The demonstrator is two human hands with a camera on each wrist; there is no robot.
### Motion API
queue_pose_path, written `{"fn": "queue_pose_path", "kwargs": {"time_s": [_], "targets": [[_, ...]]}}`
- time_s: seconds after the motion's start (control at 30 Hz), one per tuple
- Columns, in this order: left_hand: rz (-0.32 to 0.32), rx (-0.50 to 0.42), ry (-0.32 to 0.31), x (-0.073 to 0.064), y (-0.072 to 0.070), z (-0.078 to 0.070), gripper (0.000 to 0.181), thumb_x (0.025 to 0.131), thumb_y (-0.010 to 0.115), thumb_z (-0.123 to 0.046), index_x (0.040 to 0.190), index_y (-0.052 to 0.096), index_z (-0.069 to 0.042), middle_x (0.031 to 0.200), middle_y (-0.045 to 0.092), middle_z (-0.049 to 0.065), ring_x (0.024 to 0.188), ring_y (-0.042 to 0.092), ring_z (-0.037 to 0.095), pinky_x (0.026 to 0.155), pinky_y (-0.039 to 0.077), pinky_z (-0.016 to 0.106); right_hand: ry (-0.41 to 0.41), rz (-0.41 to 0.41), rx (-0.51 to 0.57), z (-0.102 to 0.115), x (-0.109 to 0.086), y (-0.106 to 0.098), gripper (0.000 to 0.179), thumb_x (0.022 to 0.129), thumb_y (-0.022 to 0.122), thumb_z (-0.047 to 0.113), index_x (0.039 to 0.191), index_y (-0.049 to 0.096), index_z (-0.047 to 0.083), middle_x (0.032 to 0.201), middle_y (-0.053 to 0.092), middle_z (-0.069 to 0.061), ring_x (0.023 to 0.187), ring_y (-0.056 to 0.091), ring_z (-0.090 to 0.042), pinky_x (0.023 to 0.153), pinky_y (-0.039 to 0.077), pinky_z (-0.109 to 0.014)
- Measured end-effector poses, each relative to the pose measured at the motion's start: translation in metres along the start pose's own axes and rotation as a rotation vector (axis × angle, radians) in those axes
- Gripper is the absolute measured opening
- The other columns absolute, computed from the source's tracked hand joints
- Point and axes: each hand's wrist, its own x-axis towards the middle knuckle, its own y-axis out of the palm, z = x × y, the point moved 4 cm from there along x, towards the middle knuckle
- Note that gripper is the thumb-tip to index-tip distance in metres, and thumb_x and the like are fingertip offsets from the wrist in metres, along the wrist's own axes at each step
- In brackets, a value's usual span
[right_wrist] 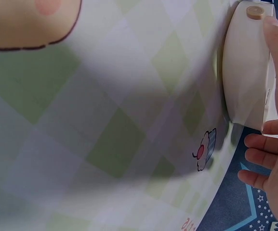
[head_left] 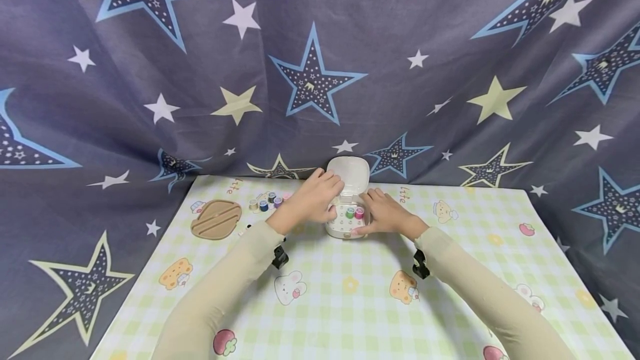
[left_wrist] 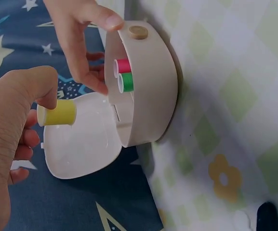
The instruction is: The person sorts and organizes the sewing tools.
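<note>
An oval white sewing box (head_left: 345, 234) stands at the far side of the table, its lid (head_left: 350, 174) tipped up and back. Pegs fill its floor; a green thread spool (head_left: 350, 213) and a pink thread spool (head_left: 359, 213) sit side by side on them. Thumb and index finger of my left hand (head_left: 320, 196) pinch a yellow thread spool (left_wrist: 59, 113), held up in front of the lid. My right hand (head_left: 387, 213) holds the box's right side, thumb on the front rim near the tan button (left_wrist: 138, 32), fingers toward the hinge.
To the left lies a brown oval tray (head_left: 215, 219) with a diagonal groove. Several more thread spools, one of them blue (head_left: 263, 205), stand between it and my left forearm. A starry curtain (head_left: 310, 143) hangs right behind the table's back edge.
</note>
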Motion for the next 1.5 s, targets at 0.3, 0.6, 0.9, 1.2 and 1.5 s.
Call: {"fn": "queue_pose_path", "kwargs": {"time_s": [0.3, 0.6, 0.9, 1.2, 1.5], "targets": [[0.099, 0.034, 0.063, 0.010, 0.007, -0.001, 0.034, 0.072, 0.066, -0.033, 0.098, 0.058, -0.013, 0.097, 0.060, 0.002, 0.095, 0.051, 0.024, 0.086, 0.040, 0.041, -0.007, -0.002, -0.005, -0.002, 0.001, 0.002, 0.104, 0.073, 0.075, 0.073, 0.143, 0.050, 0.000, 0.126, 0.056, -0.017, 0.116, 0.052, -0.030, 0.099, 0.049, -0.051], [0.185, 0.049, 0.089, 0.018, 0.012, -0.002, 0.039, 0.074, 0.069, -0.034, 0.105, 0.063, -0.011, 0.099, 0.064, 0.002, 0.100, 0.055, 0.024, 0.091, 0.044, 0.043, -0.002, 0.009, -0.001, -0.002, 0.001, 0.002, 0.103, 0.074, 0.075, 0.072, 0.143, 0.049, 0.000, 0.128, 0.056, -0.017, 0.118, 0.051, -0.031, 0.101, 0.049, -0.051], [0.251, 0.056, 0.090, 0.019, 0.016, -0.006, 0.045, 0.077, 0.076, -0.037, 0.111, 0.066, -0.009, 0.104, 0.067, 0.003, 0.104, 0.056, 0.023, 0.092, 0.045, 0.042, -0.010, 0.004, -0.001, -0.001, 0.000, 0.001, 0.103, 0.075, 0.075, 0.072, 0.143, 0.049, -0.001, 0.128, 0.056, -0.018, 0.118, 0.052, -0.031, 0.101, 0.049, -0.051], [0.314, 0.028, 0.061, 0.022, 0.031, -0.008, 0.044, 0.079, 0.078, -0.035, 0.112, 0.068, -0.008, 0.105, 0.069, 0.004, 0.104, 0.057, 0.023, 0.092, 0.043, 0.041, -0.004, 0.005, 0.001, -0.004, 0.000, 0.004, 0.104, 0.075, 0.074, 0.072, 0.145, 0.048, 0.000, 0.129, 0.055, -0.018, 0.120, 0.051, -0.032, 0.103, 0.048, -0.053], [0.368, 0.052, 0.068, 0.024, 0.037, -0.012, 0.040, 0.082, 0.075, -0.039, 0.111, 0.069, -0.012, 0.104, 0.069, 0.001, 0.102, 0.057, 0.020, 0.090, 0.043, 0.039, -0.022, -0.019, -0.006, -0.004, -0.001, 0.003, 0.104, 0.075, 0.075, 0.072, 0.144, 0.048, -0.001, 0.125, 0.056, -0.017, 0.115, 0.051, -0.031, 0.099, 0.049, -0.052]]}}
